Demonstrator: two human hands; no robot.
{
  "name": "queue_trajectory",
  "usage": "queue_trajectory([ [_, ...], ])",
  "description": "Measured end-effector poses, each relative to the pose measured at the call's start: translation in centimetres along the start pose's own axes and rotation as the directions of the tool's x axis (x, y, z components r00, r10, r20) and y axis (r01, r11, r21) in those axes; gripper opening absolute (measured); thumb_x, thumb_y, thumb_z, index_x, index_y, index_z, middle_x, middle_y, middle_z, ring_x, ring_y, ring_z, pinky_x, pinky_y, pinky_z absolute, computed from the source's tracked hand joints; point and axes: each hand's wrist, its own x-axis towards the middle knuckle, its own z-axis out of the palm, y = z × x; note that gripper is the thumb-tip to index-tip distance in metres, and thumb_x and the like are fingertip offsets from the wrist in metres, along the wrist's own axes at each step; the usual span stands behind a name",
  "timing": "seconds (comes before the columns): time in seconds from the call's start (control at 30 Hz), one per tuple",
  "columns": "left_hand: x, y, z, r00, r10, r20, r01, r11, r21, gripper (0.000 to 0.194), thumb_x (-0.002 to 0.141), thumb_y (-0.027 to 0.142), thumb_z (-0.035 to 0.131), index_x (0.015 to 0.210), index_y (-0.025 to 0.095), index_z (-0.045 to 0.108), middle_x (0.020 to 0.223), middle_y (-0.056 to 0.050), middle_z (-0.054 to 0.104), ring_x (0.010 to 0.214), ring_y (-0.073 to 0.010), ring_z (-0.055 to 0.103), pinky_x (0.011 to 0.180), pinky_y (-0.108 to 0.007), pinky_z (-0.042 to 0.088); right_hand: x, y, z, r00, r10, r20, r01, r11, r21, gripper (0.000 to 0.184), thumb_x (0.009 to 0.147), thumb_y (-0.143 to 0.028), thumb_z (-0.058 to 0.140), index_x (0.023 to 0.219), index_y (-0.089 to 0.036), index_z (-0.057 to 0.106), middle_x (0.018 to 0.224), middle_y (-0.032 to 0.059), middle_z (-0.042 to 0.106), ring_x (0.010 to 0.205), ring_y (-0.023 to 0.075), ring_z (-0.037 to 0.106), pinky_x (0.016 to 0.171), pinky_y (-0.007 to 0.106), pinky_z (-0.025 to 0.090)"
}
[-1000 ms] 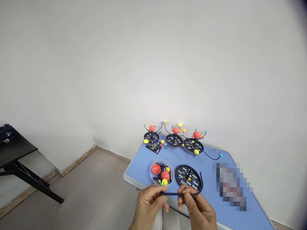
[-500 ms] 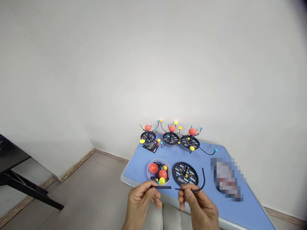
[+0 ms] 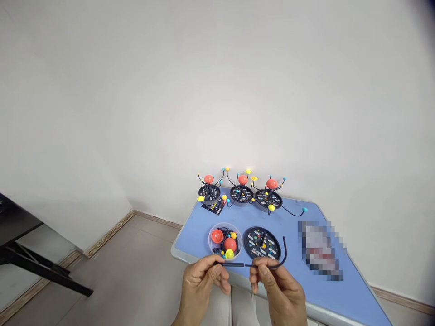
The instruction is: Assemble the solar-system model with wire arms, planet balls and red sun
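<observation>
My left hand [image 3: 202, 285] pinches a short straight black rod [image 3: 231, 264] by its left end. My right hand [image 3: 278, 292] pinches a longer black rod [image 3: 278, 258] whose far end curves upward. The two rod tips nearly meet between my hands, over the near edge of the blue table [image 3: 295, 285]. Just beyond my hands sit a clear round bowl [image 3: 224, 239] of orange, yellow and blue balls and black parts, and a black round base disc [image 3: 263, 243] with coloured markings.
Three assembled models [image 3: 242, 190] with orange balls and curved arms stand along the table's far edge by the white wall. A small black card [image 3: 214, 207] lies near them. A blurred-out item [image 3: 319, 249] lies on the right. A dark desk [image 3: 20, 253] stands at left.
The rods were joined one second ago, were apart half a second ago, and now their tips are close together again. The view has shifted slightly.
</observation>
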Motion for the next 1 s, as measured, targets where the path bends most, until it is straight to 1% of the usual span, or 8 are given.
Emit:
queue_trajectory([
  [0.07, 0.0, 0.1, 0.1, 1.0, -0.003, 0.002, 0.003, 1.0, 0.008, 0.03, 0.075, 0.045, 0.078, 0.084, 0.016, 0.075, 0.061, -0.002, 0.071, 0.046, -0.0177, 0.068, 0.046, -0.026, 0.058, 0.2, 0.2, -0.4, 0.999, -0.006, 0.042, 0.007, 1.0, -0.029, 0.028, 0.077, -0.046, 0.076, 0.078, -0.018, 0.074, 0.064, 0.0029, 0.066, 0.054, 0.0148, 0.059, 0.051, 0.025, 0.051],
  [0.13, 0.0, 0.1, 0.2, 1.0, -0.007, 0.001, 0.007, 1.0, 0.022, 0.033, 0.075, 0.047, 0.078, 0.083, 0.016, 0.075, 0.06, -0.002, 0.071, 0.045, -0.0181, 0.068, 0.045, -0.027, 0.058, 0.3, 0.3, -0.7, 0.999, -0.008, 0.054, 0.011, 0.999, -0.053, 0.028, 0.077, -0.046, 0.076, 0.078, -0.018, 0.075, 0.064, 0.0036, 0.067, 0.054, 0.0156, 0.059, 0.051, 0.026, 0.052],
  [0.33, -0.2, 0.1, 0.4, 1.0, -0.002, -0.001, 0.002, 0.997, 0.077, 0.035, 0.075, 0.049, 0.076, 0.083, 0.016, 0.074, 0.059, -0.002, 0.07, 0.045, -0.0179, 0.067, 0.045, -0.027, 0.058, 0.3, 0.4, -0.8, 0.999, -0.013, 0.036, 0.015, 0.998, -0.067, 0.026, 0.078, -0.044, 0.075, 0.079, -0.018, 0.074, 0.064, 0.0035, 0.068, 0.053, 0.0157, 0.06, 0.053, 0.027, 0.053],
  [0.53, -0.2, 0.4, 0.4, 1.0, 0.028, 0.008, -0.029, 0.986, 0.165, 0.036, 0.077, 0.051, 0.074, 0.083, 0.015, 0.073, 0.057, -0.001, 0.067, 0.043, -0.0165, 0.066, 0.044, -0.025, 0.057, 0.6, 0.9, -0.9, 0.999, 0.023, -0.021, -0.024, 0.999, -0.037, 0.03, 0.071, -0.045, 0.08, 0.074, -0.016, 0.074, 0.06, 0.0053, 0.07, 0.049, 0.0181, 0.062, 0.047, 0.03, 0.052],
  [0.67, -0.3, 0.3, 0.6, 0.999, -0.01, 0.035, 0.005, 0.988, 0.153, 0.035, 0.078, 0.05, 0.072, 0.082, 0.015, 0.072, 0.057, 0.0, 0.065, 0.042, -0.0157, 0.065, 0.043, -0.024, 0.055, 0.7, 0.9, -0.8, 1.0, 0.026, -0.007, -0.026, 1.0, 0.009, 0.029, 0.067, -0.044, 0.082, 0.071, -0.016, 0.076, 0.058, 0.0058, 0.071, 0.048, 0.019, 0.063, 0.045, 0.03, 0.052],
  [0.8, -0.6, 0.0, 0.7, 1.0, -0.011, 0.026, 0.007, 0.99, 0.139, 0.036, 0.079, 0.05, 0.072, 0.083, 0.015, 0.072, 0.058, 0.0, 0.065, 0.042, -0.0152, 0.064, 0.043, -0.024, 0.055, 0.6, 0.9, -0.8, 0.998, 0.035, 0.045, -0.035, 0.999, 0.019, 0.026, 0.069, -0.041, 0.082, 0.072, -0.016, 0.077, 0.058, 0.006, 0.071, 0.048, 0.0181, 0.063, 0.044, 0.029, 0.052],
  [0.9, -0.8, -0.3, 0.7, 1.0, -0.004, 0.029, -0.001, 0.989, 0.149, 0.037, 0.079, 0.051, 0.072, 0.082, 0.015, 0.072, 0.057, 0.0, 0.065, 0.042, -0.0153, 0.064, 0.043, -0.025, 0.055, 0.5, 1.0, -0.7, 0.999, 0.042, 0.027, -0.042, 0.999, 0.019, 0.026, 0.068, -0.042, 0.082, 0.07, -0.016, 0.077, 0.057, 0.0056, 0.07, 0.047, 0.0178, 0.062, 0.043, 0.028, 0.051],
  [1.0, -1.0, -0.8, 0.6, 1.0, 0.02, 0.005, -0.02, 0.985, 0.17, 0.037, 0.079, 0.052, 0.071, 0.08, 0.015, 0.072, 0.056, -0.001, 0.065, 0.041, -0.0155, 0.063, 0.042, -0.024, 0.054, 0.5, 1.3, -0.4, 0.999, 0.044, -0.012, -0.043, 0.999, 0.031, 0.028, 0.065, -0.042, 0.084, 0.069, -0.016, 0.076, 0.055, 0.0047, 0.069, 0.045, 0.0178, 0.061, 0.043, 0.029, 0.05],
])
